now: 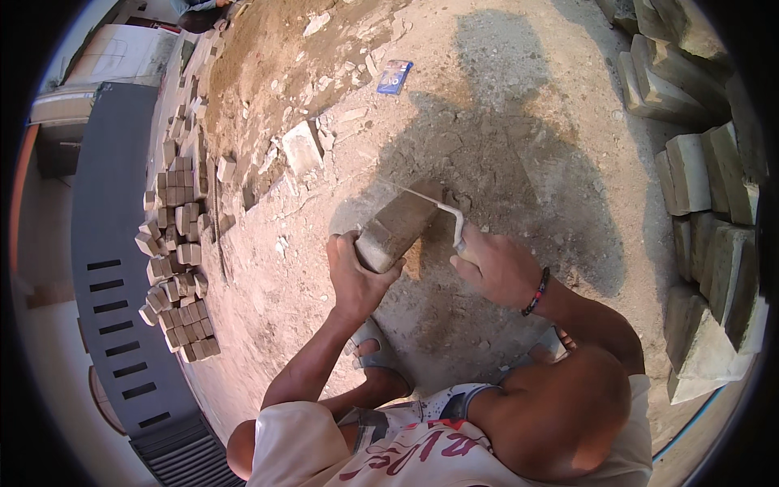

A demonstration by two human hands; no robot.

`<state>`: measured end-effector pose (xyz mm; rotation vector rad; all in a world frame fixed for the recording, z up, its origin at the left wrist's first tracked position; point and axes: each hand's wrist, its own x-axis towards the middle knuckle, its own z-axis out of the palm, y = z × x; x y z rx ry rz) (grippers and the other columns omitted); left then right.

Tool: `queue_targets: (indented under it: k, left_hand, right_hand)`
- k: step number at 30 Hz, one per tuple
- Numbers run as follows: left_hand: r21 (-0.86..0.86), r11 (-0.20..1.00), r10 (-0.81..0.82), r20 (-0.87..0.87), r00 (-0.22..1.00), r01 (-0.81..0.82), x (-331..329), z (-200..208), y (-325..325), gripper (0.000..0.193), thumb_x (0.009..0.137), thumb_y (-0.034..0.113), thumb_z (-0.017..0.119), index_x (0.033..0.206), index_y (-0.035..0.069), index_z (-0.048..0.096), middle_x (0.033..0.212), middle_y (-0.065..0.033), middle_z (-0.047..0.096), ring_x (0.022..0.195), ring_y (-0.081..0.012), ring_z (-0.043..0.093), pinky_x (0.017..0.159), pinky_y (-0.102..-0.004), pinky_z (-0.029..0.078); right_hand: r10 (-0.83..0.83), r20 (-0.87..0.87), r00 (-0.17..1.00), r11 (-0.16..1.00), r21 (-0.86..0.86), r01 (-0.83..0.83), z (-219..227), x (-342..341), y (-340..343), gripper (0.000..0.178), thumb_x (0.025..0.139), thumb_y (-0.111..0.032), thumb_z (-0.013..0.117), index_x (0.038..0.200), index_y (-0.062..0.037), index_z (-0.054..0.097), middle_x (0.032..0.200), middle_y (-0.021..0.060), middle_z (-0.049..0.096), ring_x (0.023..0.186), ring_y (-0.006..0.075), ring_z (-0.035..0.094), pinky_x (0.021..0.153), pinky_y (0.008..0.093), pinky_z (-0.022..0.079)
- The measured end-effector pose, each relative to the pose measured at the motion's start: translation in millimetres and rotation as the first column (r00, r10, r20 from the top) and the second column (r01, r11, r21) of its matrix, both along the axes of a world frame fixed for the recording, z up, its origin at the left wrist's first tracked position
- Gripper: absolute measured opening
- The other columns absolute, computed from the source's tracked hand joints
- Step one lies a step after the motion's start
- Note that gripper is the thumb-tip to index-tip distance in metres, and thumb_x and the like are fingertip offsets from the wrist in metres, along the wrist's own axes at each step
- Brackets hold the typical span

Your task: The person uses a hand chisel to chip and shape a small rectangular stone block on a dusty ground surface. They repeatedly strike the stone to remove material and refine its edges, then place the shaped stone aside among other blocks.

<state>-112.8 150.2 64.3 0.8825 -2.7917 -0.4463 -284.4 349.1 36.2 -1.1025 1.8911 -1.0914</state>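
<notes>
My left hand [357, 280] is wrapped round the near end of a grey-brown paving block [398, 227], its thumb on the right side. The block is tilted, its far end pointing up and to the right over the dusty ground. In my right hand [499, 264] is the handle of a trowel with a bent metal neck [458, 219]. Its blade shows nearly edge-on across the block's far end; whether it touches the block I cannot tell. A beaded bracelet [536, 292] circles my right wrist. My shadow darkens the ground around the block.
Small paving blocks [182, 252] lie in piles at the left, beside a grey slotted metal gate [114, 203]. Thick slabs [722, 268] are stacked at the right, near a blue hose [690, 424]. Ahead lie a broken concrete piece [303, 148] and a blue packet [394, 77]. Another person [199, 12] is partly visible far left.
</notes>
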Motion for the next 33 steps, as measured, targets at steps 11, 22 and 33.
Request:
queue_targets:
  k: [11,22,33]
  left_hand:
    - [0.041,0.998,-0.043,-0.104,0.994,0.048,-12.0,-15.0,-4.4,0.078,0.059,0.025,0.091,0.117,-0.003,0.047,0.106,-0.0178,0.047,0.101,-0.0350,0.048,0.088,-0.0444,0.041]
    - [0.101,0.992,-0.066,-0.114,0.991,0.078,-0.5,-25.6,-7.7,0.080,0.060,0.027,0.091,0.117,-0.004,0.046,0.106,-0.0188,0.046,0.101,-0.0366,0.048,0.089,-0.0446,0.041]
    - [0.258,0.966,0.051,-0.113,0.992,-0.020,28.2,-30.5,-10.3,0.076,0.067,0.021,0.088,0.120,-0.004,0.040,0.110,-0.0170,0.043,0.106,-0.0301,0.047,0.092,-0.0410,0.041]
  right_hand:
    - [-0.006,-0.067,0.998,1.000,-0.017,0.005,11.6,18.7,8.1,0.031,0.092,-0.024,0.061,0.105,0.0021,0.051,0.081,0.0270,0.066,0.077,0.0468,0.065,0.066,0.0535,0.052]
    - [0.133,-0.061,0.989,0.987,-0.084,-0.138,24.0,33.5,12.8,0.032,0.091,-0.025,0.061,0.103,0.0027,0.050,0.079,0.0283,0.065,0.078,0.0480,0.065,0.067,0.0557,0.051]
    - [0.097,-0.133,0.986,0.995,0.010,-0.097,4.4,14.6,1.2,0.025,0.092,-0.021,0.057,0.098,0.0017,0.049,0.081,0.0296,0.065,0.075,0.0481,0.065,0.067,0.0551,0.053]
